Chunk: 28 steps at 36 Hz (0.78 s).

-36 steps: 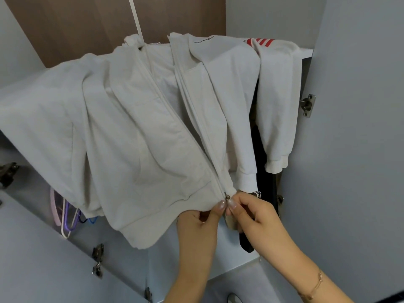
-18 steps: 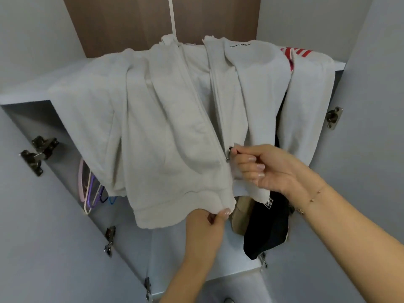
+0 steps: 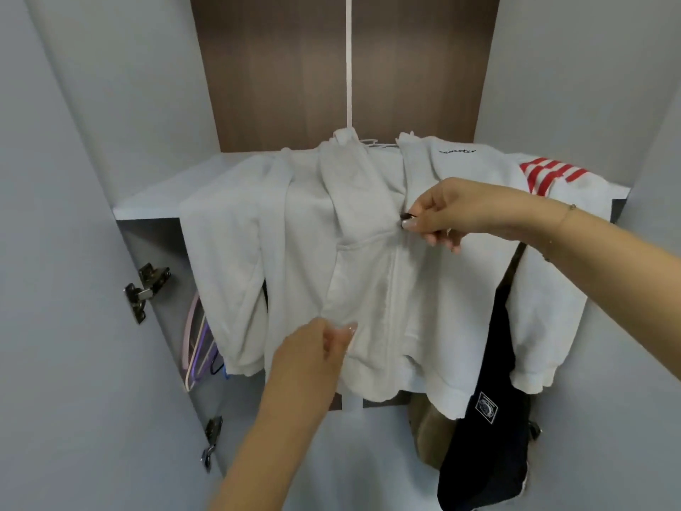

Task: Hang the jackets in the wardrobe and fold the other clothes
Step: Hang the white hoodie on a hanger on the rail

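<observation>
A white zip-up jacket [image 3: 306, 245] with red stripes on one sleeve hangs over the front edge of the wardrobe's upper shelf [image 3: 147, 204]. Its zip is closed up to chest height. My right hand [image 3: 442, 219] pinches the small dark zip pull [image 3: 406, 216] at the top of the closed part. My left hand [image 3: 313, 348] pinches the jacket's front fabric lower down, left of the zip line. A white hanger wire [image 3: 372, 142] shows at the collar.
A black bag [image 3: 482, 429] with a white patch hangs below the jacket on the right, next to a tan item [image 3: 427, 433]. Pink and purple hangers [image 3: 197, 344] hang at the left. The wardrobe doors [image 3: 73, 326] stand open on both sides, with metal hinges [image 3: 145, 289].
My right hand has drawn the zip pull from the hem up to chest height. My left hand moved from the hem corner up onto the front fabric.
</observation>
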Tool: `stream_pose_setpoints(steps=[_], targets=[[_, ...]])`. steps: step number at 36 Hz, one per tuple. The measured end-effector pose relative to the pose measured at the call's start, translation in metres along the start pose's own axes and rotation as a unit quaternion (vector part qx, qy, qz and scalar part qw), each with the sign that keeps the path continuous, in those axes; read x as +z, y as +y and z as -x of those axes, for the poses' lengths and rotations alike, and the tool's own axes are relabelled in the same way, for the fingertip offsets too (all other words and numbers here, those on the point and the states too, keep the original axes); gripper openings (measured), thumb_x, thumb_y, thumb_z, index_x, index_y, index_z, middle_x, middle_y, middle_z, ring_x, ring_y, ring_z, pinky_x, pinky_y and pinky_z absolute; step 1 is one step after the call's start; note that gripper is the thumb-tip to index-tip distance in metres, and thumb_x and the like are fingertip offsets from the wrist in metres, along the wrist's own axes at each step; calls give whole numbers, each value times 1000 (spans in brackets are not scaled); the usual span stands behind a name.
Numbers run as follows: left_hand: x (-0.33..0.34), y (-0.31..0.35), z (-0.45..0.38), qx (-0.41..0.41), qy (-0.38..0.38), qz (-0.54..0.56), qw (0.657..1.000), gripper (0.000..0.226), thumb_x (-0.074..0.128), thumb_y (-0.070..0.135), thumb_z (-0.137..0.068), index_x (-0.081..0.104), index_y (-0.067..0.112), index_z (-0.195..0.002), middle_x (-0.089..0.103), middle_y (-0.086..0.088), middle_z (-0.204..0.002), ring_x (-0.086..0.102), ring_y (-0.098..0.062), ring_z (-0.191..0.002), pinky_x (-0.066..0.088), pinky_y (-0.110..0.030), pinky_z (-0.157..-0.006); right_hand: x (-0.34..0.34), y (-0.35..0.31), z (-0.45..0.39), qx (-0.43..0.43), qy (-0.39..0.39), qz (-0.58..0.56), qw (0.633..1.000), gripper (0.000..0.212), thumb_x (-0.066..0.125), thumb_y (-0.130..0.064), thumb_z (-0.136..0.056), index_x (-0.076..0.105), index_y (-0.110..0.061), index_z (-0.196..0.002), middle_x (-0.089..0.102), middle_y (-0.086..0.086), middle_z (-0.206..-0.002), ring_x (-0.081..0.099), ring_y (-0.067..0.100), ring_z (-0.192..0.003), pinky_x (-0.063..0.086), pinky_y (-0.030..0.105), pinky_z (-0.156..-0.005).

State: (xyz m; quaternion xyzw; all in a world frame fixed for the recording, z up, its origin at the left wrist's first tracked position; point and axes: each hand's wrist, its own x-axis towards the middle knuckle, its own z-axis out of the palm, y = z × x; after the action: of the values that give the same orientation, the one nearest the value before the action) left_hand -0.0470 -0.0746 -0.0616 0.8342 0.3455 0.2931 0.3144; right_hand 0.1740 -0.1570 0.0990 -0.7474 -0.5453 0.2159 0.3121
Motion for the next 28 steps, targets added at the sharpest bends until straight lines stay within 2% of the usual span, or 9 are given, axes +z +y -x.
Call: stream_pose_setpoints(steps=[3, 6, 9, 13, 16, 19, 22, 25, 28], targets=[[10, 36, -33, 80, 29, 28, 996, 26, 59, 52, -89, 55, 27, -88, 53, 14, -78, 53, 3, -70, 38, -9, -61, -6, -5, -2, -13, 6, 124, 992, 24, 54, -21, -98, 63, -4, -84, 62, 0, -56, 58, 14, -45, 50, 23, -47], [30, 60, -65, 107, 43, 32, 993, 39, 65, 53, -85, 55, 23, -107, 53, 13, -96, 53, -3, -84, 39, -11, -72, -14, -6, -5, -49, 31, 313, 948, 25, 45, -25, -101, 64, -14, -89, 61, -6, -64, 59, 10, -53, 50, 27, -59], [43, 75, -91, 112, 69, 50, 990, 36, 69, 51, -82, 55, 20, -93, 55, 10, -87, 54, -8, -80, 39, -14, -67, -21, -4, -11, -98, 67, 444, 888, 25, 41, -27, -102, 64, -19, -97, 49, -16, -67, 47, 3, -62, 35, 26, -65], [52, 79, -114, 123, 96, 33, 987, 39, 64, 41, -89, 42, 16, -68, 46, 3, -60, 44, -16, -57, 39, -34, -60, -32, -1, -20, -155, 65, 548, 820, 17, 40, -27, -101, 56, -23, -96, 61, -3, -85, 52, 19, -75, 43, 34, -69], [48, 76, -121, 134, 82, 32, 987, 46, 63, 38, -91, 35, 16, -62, 39, 2, -54, 37, -17, -54, 39, -39, -59, -41, 0, -31, -184, 72, 599, 776, 16, 41, -20, -98, 56, -23, -103, 67, -3, -102, 59, 24, -86, 47, 36, -73], [43, 68, -121, 131, 43, 42, 990, 46, 68, 38, -86, 39, 14, -61, 44, 0, -54, 40, -16, -54, 40, -36, -59, -56, -1, -46, -236, 109, 615, 744, 25, 47, -11, -91, 61, -23, -108, 68, -6, -106, 61, 23, -89, 40, 30, -65], [38, 61, -115, 132, 19, 27, 991, 50, 70, 38, -85, 32, 18, -58, 36, 5, -51, 34, -12, -52, 30, -29, -55, -85, -6, -71, -261, 177, 586, 746, 21, 50, -9, -92, 66, -22, -100, 70, -3, -101, 63, 27, -86, 40, 29, -63], [27, 59, -111, 136, 5, -10, 991, 50, 69, 42, -84, 33, 18, -59, 35, 6, -52, 33, -10, -52, 29, -23, -53, -109, -11, -102, -216, 211, 569, 765, 19, 46, -18, -99, 65, -23, -99, 69, -6, -100, 59, 24, -84, 35, 29, -64], [11, 67, -112, 152, 3, -39, 988, 49, 68, 46, -83, 36, 19, -58, 37, 7, -50, 38, -9, -51, 31, -17, -50, -120, -13, -127, -168, 201, 528, 808, 27, 40, -29, -103, 65, -22, -98, 60, -15, -76, 54, 20, -78, 30, 27, -61]])
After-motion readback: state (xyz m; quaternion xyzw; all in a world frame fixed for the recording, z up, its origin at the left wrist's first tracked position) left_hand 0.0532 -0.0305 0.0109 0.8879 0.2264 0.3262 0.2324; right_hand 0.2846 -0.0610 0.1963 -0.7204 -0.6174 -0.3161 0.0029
